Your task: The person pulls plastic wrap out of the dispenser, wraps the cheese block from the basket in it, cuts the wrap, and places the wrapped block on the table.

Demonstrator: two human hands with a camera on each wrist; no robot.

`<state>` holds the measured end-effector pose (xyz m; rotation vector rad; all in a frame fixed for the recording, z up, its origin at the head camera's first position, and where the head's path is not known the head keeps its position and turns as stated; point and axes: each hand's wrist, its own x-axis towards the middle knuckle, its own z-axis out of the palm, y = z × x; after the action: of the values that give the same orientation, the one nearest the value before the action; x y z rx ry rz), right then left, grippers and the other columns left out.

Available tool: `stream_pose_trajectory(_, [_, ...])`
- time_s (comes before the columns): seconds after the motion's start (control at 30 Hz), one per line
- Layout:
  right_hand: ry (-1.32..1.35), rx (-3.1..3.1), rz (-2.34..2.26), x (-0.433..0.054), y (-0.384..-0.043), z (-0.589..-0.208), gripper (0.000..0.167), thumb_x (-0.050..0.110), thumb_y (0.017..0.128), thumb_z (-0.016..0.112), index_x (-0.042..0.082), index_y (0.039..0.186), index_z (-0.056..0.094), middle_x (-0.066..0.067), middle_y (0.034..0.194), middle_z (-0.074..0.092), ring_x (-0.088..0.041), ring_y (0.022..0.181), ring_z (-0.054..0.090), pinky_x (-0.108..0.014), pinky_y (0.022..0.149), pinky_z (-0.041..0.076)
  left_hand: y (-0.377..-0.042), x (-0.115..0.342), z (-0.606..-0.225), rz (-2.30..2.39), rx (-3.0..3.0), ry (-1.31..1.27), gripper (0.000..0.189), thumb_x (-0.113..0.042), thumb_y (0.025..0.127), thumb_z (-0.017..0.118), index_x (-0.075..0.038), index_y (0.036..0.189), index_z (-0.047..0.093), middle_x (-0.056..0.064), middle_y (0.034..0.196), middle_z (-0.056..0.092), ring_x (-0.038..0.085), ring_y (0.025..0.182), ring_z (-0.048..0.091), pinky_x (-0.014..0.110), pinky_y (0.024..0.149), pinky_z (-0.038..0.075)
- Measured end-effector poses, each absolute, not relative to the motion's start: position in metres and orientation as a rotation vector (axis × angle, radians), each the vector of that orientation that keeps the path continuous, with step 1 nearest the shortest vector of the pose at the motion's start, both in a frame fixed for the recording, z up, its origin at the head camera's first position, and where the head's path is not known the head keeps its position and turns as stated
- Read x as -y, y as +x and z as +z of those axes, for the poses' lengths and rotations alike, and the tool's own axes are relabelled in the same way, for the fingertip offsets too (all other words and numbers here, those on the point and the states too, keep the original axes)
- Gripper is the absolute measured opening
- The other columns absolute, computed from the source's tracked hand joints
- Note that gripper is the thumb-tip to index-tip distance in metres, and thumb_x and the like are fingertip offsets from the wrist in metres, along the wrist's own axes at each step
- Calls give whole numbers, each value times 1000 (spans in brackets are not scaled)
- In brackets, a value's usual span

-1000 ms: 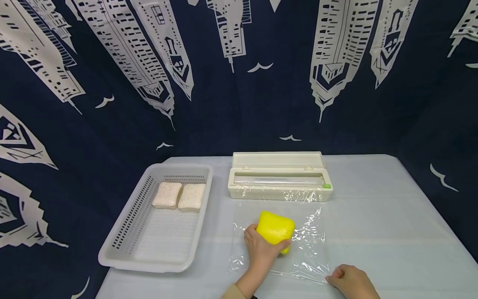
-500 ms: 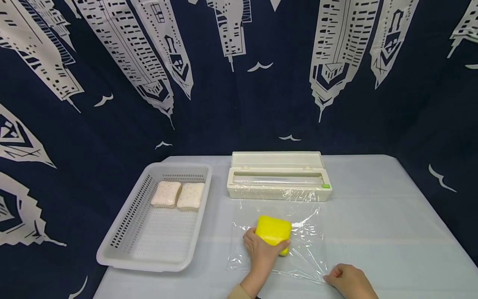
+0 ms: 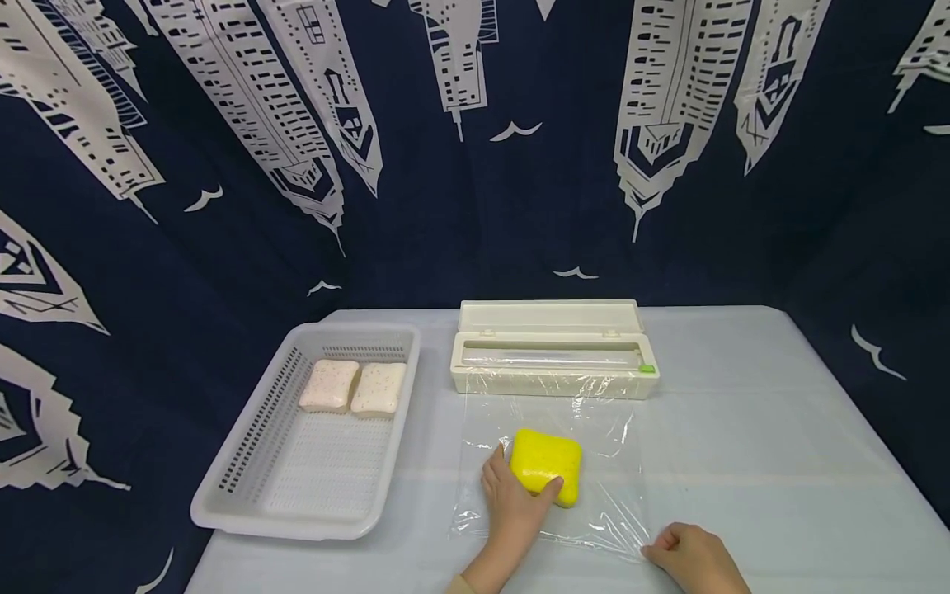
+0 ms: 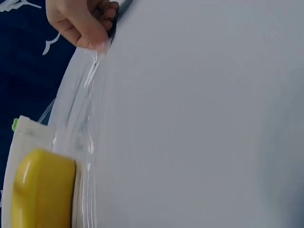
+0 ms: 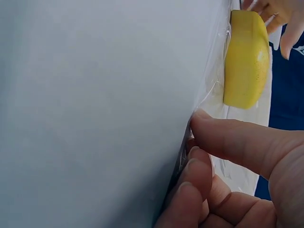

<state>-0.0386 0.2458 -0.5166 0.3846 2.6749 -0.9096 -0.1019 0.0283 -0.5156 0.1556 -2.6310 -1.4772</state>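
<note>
A yellow bar, shaped like a bar of soap with rounded corners (image 3: 547, 464), lies on a clear sheet of plastic wrap (image 3: 616, 503). My left hand (image 3: 514, 503) is beside it, fingers spread at its left side and thumb by its front edge. In the right wrist view, that left hand's (image 5: 280, 12) thumb stands off the bar (image 5: 244, 59). With thumb and fingertips my right hand (image 3: 693, 557) pinches the near right corner of the wrap. In the left wrist view the wrap (image 4: 85, 99) stretches from that pinch towards the bar (image 4: 45, 190).
Behind the bar stands a cream plastic-wrap dispenser (image 3: 552, 386), lid raised, with the wrap running out of its front. To the left, a white perforated basket (image 3: 282, 529) holds two pale speckled bars (image 3: 330, 386). A dark blue patterned cloth (image 3: 505, 214) hangs behind the table.
The yellow bar has come down flat on the wrap, slightly nearer me. My left hand's fingers have loosened from it. My right hand keeps pinching the wrap's corner.
</note>
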Motion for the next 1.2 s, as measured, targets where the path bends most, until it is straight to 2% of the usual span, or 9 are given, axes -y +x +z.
stream_pose_trajectory(0.07, [379, -2680, -914, -245, -39, -516, 25, 22, 83, 74, 7, 71, 58, 2, 62, 52, -16, 63, 46, -30, 60, 38, -104, -17, -513, -1466, 2668, 103, 96, -26, 73, 85, 9, 143, 29, 25, 139, 33, 42, 131, 31, 60, 109, 30])
stream_pose_trajectory(0.17, [371, -2688, -920, -245, -38, -515, 24, 23, 83, 74, 7, 73, 59, 2, 63, 53, -16, 64, 46, -31, 60, 39, -110, 5, -514, -1345, 2772, -57, 89, -25, 77, 82, 7, 143, 32, 25, 146, 28, 42, 138, 25, 61, 111, 29])
stream_pose_trajectory(0.3, [356, -2693, -924, -245, -37, -515, 24, 24, 83, 74, 7, 75, 60, 3, 65, 54, -16, 65, 47, -31, 61, 40, -110, 37, -518, -1074, 2878, -363, 85, -29, 77, 82, 4, 141, 38, 23, 149, 30, 41, 141, 25, 60, 112, 30])
stream_pose_trajectory(0.43, [354, -2694, -925, -245, -37, -515, 23, 25, 83, 74, 7, 76, 60, 4, 67, 56, -16, 66, 48, -31, 62, 41, -103, 65, -524, -779, 2901, -597, 85, -35, 75, 83, 2, 140, 43, 20, 150, 36, 38, 141, 30, 54, 113, 34])
stream_pose_trajectory(0.73, [363, -2678, -933, -249, -39, -514, 24, 28, 83, 74, 7, 82, 63, 5, 72, 62, -14, 70, 52, -31, 65, 44, -91, 100, -527, -614, 3040, -720, 77, -42, 74, 82, -6, 136, 52, 15, 149, 42, 34, 140, 35, 52, 113, 36])
stream_pose_trajectory(0.87, [369, -2682, -927, -250, -39, -512, 27, 28, 83, 74, 4, 87, 63, 4, 76, 61, -14, 72, 52, -31, 65, 44, -91, 107, -526, -594, 2997, -732, 64, -35, 74, 82, -8, 128, 59, 10, 143, 49, 30, 135, 42, 47, 111, 39])
stream_pose_trajectory(1.0, [315, -2764, -898, -248, -37, -512, 29, 24, 81, 77, 1, 94, 64, 2, 83, 61, -15, 76, 55, -34, 68, 47, -91, 111, -522, -615, 2938, -750, 52, -24, 69, 86, -10, 115, 64, 6, 131, 56, 26, 125, 48, 42, 107, 44])
stream_pose_trajectory(1.2, [115, -2911, -739, -236, -32, -512, 28, 18, 73, 84, 9, 92, 65, 5, 89, 58, -13, 86, 56, -38, 78, 53, -91, 114, -522, -638, 2912, -818, 39, -15, 66, 87, -14, 101, 68, -2, 112, 60, 19, 111, 53, 35, 100, 48])
